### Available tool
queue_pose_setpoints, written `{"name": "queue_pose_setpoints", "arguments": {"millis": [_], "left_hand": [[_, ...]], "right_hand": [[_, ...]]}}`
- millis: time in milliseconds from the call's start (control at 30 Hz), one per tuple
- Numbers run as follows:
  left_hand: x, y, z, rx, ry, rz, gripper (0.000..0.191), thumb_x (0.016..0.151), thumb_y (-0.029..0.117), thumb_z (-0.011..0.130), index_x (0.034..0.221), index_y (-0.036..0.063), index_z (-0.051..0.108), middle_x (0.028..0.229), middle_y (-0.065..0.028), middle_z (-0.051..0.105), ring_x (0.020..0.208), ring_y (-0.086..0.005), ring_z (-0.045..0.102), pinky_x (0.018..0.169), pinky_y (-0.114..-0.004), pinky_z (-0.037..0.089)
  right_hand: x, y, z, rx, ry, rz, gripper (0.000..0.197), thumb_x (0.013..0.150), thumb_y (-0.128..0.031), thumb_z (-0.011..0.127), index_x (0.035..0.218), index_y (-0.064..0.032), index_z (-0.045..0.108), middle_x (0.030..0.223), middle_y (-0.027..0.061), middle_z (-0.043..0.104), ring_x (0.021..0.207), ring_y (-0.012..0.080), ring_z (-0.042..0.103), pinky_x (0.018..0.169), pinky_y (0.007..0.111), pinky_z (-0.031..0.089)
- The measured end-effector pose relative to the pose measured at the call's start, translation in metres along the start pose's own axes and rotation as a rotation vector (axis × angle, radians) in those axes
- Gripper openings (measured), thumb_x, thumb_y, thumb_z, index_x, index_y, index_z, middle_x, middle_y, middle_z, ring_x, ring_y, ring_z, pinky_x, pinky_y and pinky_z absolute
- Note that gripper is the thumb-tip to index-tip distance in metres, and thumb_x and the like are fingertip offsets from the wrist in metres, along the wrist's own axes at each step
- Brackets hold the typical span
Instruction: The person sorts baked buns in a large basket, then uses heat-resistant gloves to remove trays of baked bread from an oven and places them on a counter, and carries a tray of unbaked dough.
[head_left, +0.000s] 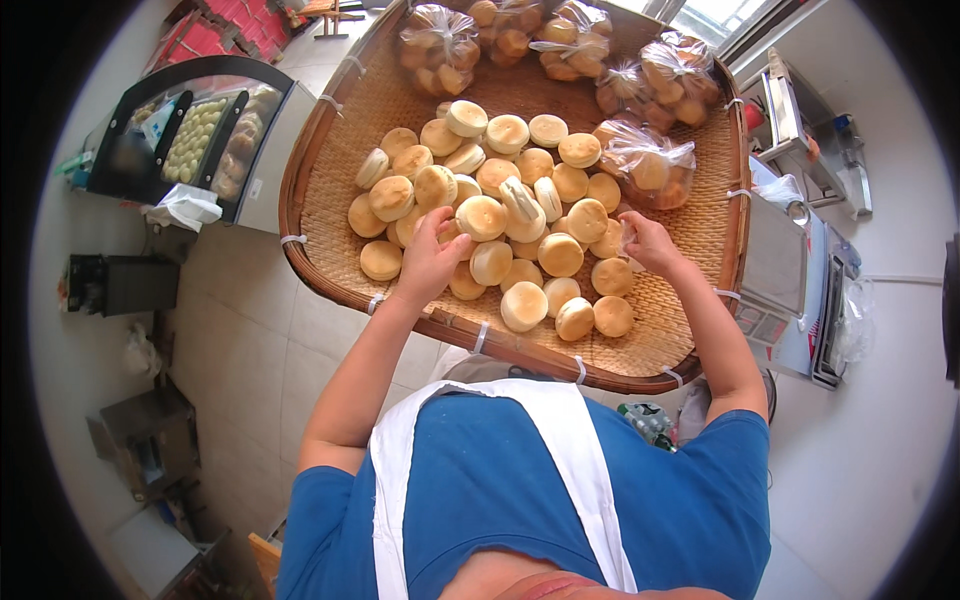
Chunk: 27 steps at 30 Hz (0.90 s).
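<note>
A heap of round, golden-topped buns lies in a large woven bamboo basket in front of me. My left hand is at the heap's left side, thumb and fingers spread around the edge of a partly hidden bun. Beside its fingertips is another bun; whether the hand grips one cannot be told. At the heap's right side, my right hand pinches a small piece of clear plastic, apparently a bag. Some of the buns stand on edge, showing pale sides.
Tied clear bags of buns line the basket's far side, and another bag sits nearer on the right. White cable ties ring the basket rim. A display case with food stands left; a metal-topped counter stands right.
</note>
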<state>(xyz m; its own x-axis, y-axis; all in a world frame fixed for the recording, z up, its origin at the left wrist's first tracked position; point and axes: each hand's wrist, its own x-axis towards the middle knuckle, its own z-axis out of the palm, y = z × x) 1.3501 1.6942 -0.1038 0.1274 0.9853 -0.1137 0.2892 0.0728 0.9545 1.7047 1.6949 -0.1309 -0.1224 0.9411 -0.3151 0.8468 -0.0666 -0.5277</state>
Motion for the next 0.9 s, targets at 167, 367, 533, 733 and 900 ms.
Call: {"name": "queue_pose_setpoints", "arguments": {"millis": [167, 367, 533, 733, 900], "left_hand": [[-0.015, -0.009, -0.033, 0.183, 0.003, 0.068, 0.034, 0.079, 0.007, 0.057, 0.110, -0.0008, 0.048, 0.112, -0.0141, 0.045, 0.102, -0.0231, 0.049, 0.079, -0.030, 0.047], [-0.019, -0.004, -0.044, 0.281, 0.080, 0.107, 0.032, 0.078, 0.003, 0.055, 0.109, -0.0004, 0.048, 0.111, -0.0127, 0.045, 0.098, -0.0219, 0.051, 0.078, -0.029, 0.047], [-0.020, 0.004, -0.040, 0.365, 0.010, 0.156, 0.028, 0.078, 0.001, 0.054, 0.105, -0.0018, 0.049, 0.109, -0.0134, 0.047, 0.095, -0.0233, 0.052, 0.077, -0.029, 0.047], [-0.023, 0.005, -0.039, 0.384, 0.014, 0.259, 0.023, 0.077, -0.001, 0.053, 0.100, -0.0010, 0.051, 0.101, -0.0126, 0.052, 0.085, -0.0223, 0.056, 0.071, -0.030, 0.047], [-0.022, 0.009, -0.037, 0.355, 0.000, 0.228, 0.020, 0.078, 0.000, 0.053, 0.097, -0.0015, 0.052, 0.095, -0.0129, 0.054, 0.079, -0.0217, 0.057, 0.069, -0.029, 0.047]], "right_hand": [[-0.014, 0.056, -0.035, -0.050, 0.015, 0.207, 0.034, 0.074, 0.000, 0.047, 0.109, -0.0023, 0.048, 0.090, 0.0162, 0.058, 0.081, 0.0267, 0.056, 0.075, 0.030, 0.045], [-0.022, 0.052, -0.073, 0.583, 0.184, 0.250, 0.043, 0.070, 0.012, 0.037, 0.110, 0.0015, 0.049, 0.093, 0.0110, 0.057, 0.085, 0.0172, 0.056, 0.072, 0.026, 0.047], [-0.010, 0.050, -0.122, 1.070, 0.314, -0.006, 0.045, 0.068, 0.008, 0.041, 0.112, 0.0021, 0.048, 0.092, 0.0099, 0.058, 0.081, 0.0169, 0.057, 0.067, 0.025, 0.046], [0.003, 0.030, -0.142, 0.758, 0.347, 0.120, 0.047, 0.068, 0.001, 0.045, 0.115, 0.0010, 0.046, 0.088, 0.0070, 0.058, 0.074, 0.0154, 0.056, 0.066, 0.024, 0.045], [0.010, 0.018, -0.090, -0.021, -0.127, 0.134, 0.061, 0.066, -0.008, 0.059, 0.124, -0.0039, 0.039, 0.111, 0.0164, 0.052, 0.102, 0.0237, 0.051, 0.083, 0.032, 0.043]]}}
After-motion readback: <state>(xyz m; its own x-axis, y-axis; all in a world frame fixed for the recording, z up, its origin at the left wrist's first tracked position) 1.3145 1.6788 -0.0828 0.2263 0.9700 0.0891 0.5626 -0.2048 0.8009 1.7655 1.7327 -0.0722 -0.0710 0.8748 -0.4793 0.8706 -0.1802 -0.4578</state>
